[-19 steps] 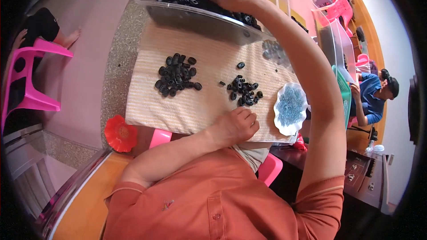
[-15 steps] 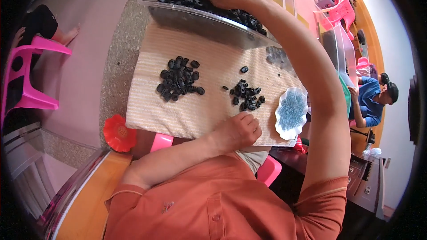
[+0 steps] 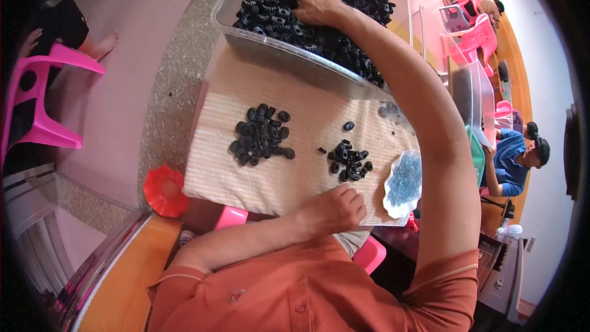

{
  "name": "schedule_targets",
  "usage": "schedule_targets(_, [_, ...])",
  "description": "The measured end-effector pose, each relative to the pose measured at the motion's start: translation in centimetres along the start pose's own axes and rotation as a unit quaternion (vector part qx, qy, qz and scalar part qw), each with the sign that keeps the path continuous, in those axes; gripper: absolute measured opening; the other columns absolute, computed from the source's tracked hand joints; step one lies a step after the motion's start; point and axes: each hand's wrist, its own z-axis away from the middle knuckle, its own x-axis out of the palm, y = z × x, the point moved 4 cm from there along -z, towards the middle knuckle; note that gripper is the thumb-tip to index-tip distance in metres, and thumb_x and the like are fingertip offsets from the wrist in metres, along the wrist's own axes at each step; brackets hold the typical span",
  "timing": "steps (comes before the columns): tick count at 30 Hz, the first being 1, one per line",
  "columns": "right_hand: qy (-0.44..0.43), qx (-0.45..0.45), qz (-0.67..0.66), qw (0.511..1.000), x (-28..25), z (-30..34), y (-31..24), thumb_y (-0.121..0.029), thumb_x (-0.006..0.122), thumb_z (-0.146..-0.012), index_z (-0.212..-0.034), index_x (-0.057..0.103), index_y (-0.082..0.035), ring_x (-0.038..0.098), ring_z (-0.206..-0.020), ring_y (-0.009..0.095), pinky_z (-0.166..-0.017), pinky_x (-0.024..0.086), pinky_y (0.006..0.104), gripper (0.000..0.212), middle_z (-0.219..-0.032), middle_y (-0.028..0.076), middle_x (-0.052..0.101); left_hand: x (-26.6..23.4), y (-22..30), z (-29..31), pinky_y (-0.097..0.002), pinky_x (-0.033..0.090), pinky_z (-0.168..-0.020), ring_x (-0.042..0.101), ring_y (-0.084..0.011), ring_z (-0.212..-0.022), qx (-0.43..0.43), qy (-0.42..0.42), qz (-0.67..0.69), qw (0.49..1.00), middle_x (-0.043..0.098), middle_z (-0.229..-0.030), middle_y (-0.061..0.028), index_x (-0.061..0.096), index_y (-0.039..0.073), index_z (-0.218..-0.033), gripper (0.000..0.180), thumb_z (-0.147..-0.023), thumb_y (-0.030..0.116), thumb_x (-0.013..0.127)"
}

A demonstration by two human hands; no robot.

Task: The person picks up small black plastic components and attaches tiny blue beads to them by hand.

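Observation:
My right hand (image 3: pixel 316 6) reaches into a clear plastic bin (image 3: pixel 289 46) heaped with small black plastic parts (image 3: pixel 335 40) that look like cord locks. One finger stretches out over them; the other fingertips are partly hidden. My left hand (image 3: pixel 344 209) rests curled at the cloth's near edge, and whatever its fingers hold, if anything, is hidden. Beyond it lies a small pile of little black pieces (image 3: pixel 349 161). Further left sits a larger pile of oval black pieces (image 3: pixel 261 136). To the right, a white scalloped dish (image 3: pixel 389 200) holds fine blue-grey bits, too small to name.
A striped beige cloth (image 3: pixel 215 175) covers the table. At its left stands a red flower-shaped bowl (image 3: pixel 166 190). A pink chair (image 3: pixel 46 110) with a seated person is at far left. Another person in blue (image 3: pixel 511 160) works at right, near a clear bin and pink chairs (image 3: pixel 479 34).
The view has shifted, so the table and bin sit lower and slightly right. My right hand stays in the bin, one finger now stretched out. My left hand remains curled near the small pile.

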Motion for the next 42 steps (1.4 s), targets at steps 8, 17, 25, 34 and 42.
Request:
schedule_targets(8, [0.034, -0.004, -0.074, 0.997, -0.7, 0.0, -0.3, -0.025, 0.063, -0.083, -0.133, 0.062, 0.001, 0.065, -0.113, 0.044, -0.098, 0.052, 0.0502, 0.056, -0.116, 0.027, 0.069, 0.5, 0.1, 0.2, -0.0328, 0.051, -0.074, 0.061, -0.0201, -0.081, -0.009, 0.016, 0.011, 1.0, 0.058, -0.079, -0.004, 0.059, 0.012, -0.077, 0.007, -0.078, 0.018, 0.062])
schedule_targets(17, [0.057, -0.029, -0.096, 0.993, -3.0, 1.9, -1.1, -0.024, 0.066, -0.085, -0.113, 0.065, -0.001, 0.068, -0.095, 0.046, -0.081, 0.054, 0.052, 0.037, -0.095, 0.027, 0.07, 0.1, 0.2, 0.1, -0.0339, 0.052, -0.077, 0.062, -0.02, -0.083, -0.003, 0.017, -0.005, 1.0, 0.059, -0.08, -0.0034, 0.061, 0.012, -0.08, 0.007, -0.081, 0.018, 0.062])
schedule_targets(25, [0.06, 0.047, -0.069, 0.995, -5.3, 4.6, -2.9, -0.057, 0.058, -0.101, -0.099, 0.069, -0.004, 0.069, -0.09, 0.046, -0.078, 0.053, 0.0546, 0.054, -0.087, 0.025, 0.072, 0.7, 0.3, 0.4, -0.0348, 0.052, -0.08, 0.063, -0.0208, -0.085, 0.002, 0.012, 0.007, 1.0, 0.059, -0.083, -0.0039, 0.061, 0.011, -0.081, 0.007, -0.081, 0.018, 0.062])
schedule_targets(34, [0.033, 0.092, -0.093, 0.991, -7.0, 6.3, -3.0, -0.064, 0.046, -0.104, -0.097, 0.069, -0.002, 0.069, -0.09, 0.044, -0.08, 0.051, 0.0545, 0.066, -0.086, 0.024, 0.071, 1.3, 0.3, 0.6, -0.0356, 0.053, -0.081, 0.064, -0.0218, -0.087, 0.005, 0.006, 0.009, 1.0, 0.06, -0.085, -0.0047, 0.06, 0.011, -0.084, 0.009, -0.08, 0.018, 0.063])
schedule_targets(42, [0.1, 0.103, -0.084, 0.986, -6.5, 7.4, -2.0, -0.052, 0.05, -0.103, -0.095, 0.072, -0.001, 0.068, -0.095, 0.05, -0.083, 0.054, 0.058, 0.056, -0.092, 0.029, 0.071, 1.7, 0.3, 0.6, -0.034, 0.053, -0.075, 0.065, -0.0198, -0.08, 0.016, 0.046, 0.012, 0.999, 0.061, -0.082, -0.0037, 0.061, 0.011, -0.08, 0.006, -0.082, 0.017, 0.063])
